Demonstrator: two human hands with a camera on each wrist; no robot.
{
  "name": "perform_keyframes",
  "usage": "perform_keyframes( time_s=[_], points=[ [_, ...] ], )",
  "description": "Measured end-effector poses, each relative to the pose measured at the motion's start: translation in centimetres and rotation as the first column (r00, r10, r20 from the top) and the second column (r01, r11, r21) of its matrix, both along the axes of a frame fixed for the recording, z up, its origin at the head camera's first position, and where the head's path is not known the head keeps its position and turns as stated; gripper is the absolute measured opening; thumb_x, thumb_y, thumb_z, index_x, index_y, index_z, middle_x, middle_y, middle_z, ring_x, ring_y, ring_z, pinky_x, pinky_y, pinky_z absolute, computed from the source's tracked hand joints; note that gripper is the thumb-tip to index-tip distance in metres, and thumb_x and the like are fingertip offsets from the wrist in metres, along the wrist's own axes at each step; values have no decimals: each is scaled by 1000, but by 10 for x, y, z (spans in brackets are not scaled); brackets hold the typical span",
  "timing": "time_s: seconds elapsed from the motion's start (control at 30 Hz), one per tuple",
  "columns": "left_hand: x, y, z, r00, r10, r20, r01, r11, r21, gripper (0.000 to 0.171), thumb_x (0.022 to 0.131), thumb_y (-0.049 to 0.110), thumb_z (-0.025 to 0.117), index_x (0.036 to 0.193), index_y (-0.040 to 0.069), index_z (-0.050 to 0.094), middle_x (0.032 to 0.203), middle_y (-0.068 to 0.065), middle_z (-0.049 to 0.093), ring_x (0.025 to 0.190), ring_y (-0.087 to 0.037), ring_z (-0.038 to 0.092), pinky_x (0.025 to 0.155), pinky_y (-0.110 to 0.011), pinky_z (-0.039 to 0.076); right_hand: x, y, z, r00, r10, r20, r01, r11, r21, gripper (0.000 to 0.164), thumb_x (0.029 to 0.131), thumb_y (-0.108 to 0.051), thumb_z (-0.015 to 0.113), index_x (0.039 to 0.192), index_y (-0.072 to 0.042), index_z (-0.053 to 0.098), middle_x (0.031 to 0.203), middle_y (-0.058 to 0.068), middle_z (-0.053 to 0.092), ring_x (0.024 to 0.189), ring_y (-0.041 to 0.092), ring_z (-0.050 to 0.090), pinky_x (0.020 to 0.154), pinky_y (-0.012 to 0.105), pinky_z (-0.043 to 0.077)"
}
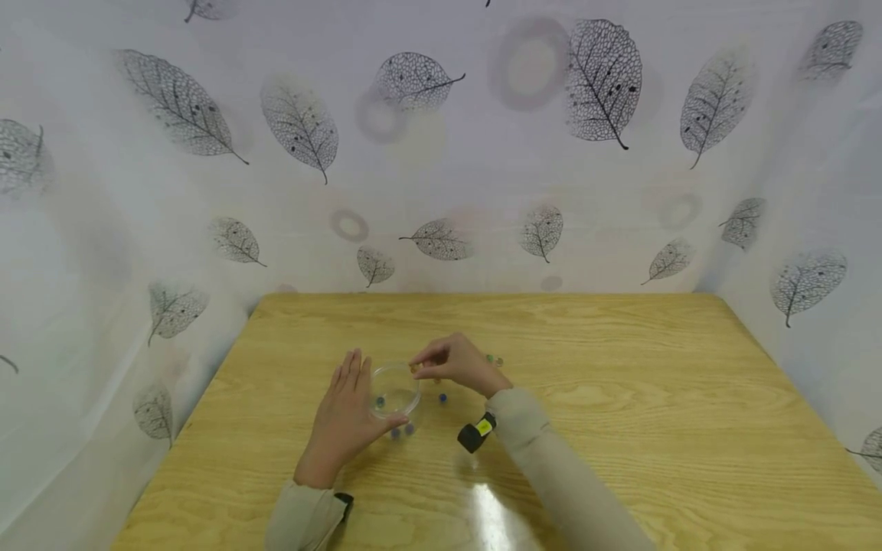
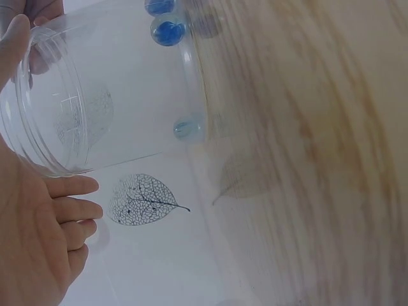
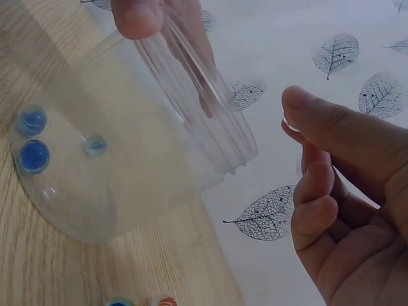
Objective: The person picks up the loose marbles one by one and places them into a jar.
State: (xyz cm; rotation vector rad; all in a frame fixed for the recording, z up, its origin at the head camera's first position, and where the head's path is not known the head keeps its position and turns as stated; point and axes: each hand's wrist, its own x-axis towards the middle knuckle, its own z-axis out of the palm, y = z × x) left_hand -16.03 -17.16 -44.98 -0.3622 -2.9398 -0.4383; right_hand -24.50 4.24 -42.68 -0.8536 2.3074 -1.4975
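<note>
A clear plastic jar (image 1: 417,399) with a threaded open mouth stands on the table. My left hand (image 1: 347,417) holds it near the rim, thumb on the near side and fingers along the left. Two blue marbles (image 3: 34,157) and a paler teal marble (image 2: 185,128) show through the wall at the jar's base. Over the right side of the mouth, my right hand (image 1: 458,363) pinches a small amber-looking marble (image 1: 415,368) between thumb and index finger. Those fingertips hide most of it in the right wrist view, where only a shiny edge shows.
On the wooden table (image 1: 620,398), a blue marble (image 1: 442,398) and an orange one (image 1: 437,380) lie right of the jar. Farther back are a green marble (image 1: 490,358) and a brownish one (image 1: 499,362). A leaf-printed white cloth (image 1: 441,176) hangs behind the table.
</note>
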Motion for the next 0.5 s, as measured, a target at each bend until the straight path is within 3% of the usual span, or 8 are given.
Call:
perform_keyframes(
  time_s=[0.07, 0.2, 0.5],
  points=[
    [0, 0, -1, 1000, -3, -14, 3, 1000, -5, 113, 71, 68, 64, 144, -9, 26, 155, -25, 15, 144, -38, 15, 118, -52, 19, -1, -3, 0, 1000, 9, -15, -9, 1000, 9, 21, 79, -17, 75, 96, -5, 74, 79, 5, 68, 63, 7, 57, 62, 31, 56],
    [-1, 0, -1, 1000, -2, -18, 2, 1000, 1, 113, 71, 69, 64, 144, -9, 26, 155, -24, 15, 144, -38, 16, 118, -51, 19, -1, -7, -2, 999, 36, -16, -36, 999, 8, 22, 79, -17, 75, 96, -4, 74, 79, 6, 68, 63, 4, 54, 58, 18, 49],
    [1, 0, 1, 1000, -3, 1, 3, 1000, -6, 112, 72, 67, 64, 144, -10, 26, 155, -24, 14, 145, -38, 15, 118, -51, 18, -1, -14, -4, 998, 57, 37, -58, 998, 33, 22, 80, -6, 72, 100, 4, 71, 83, 16, 68, 63, 5, 51, 57, 15, 45]
  ],
)
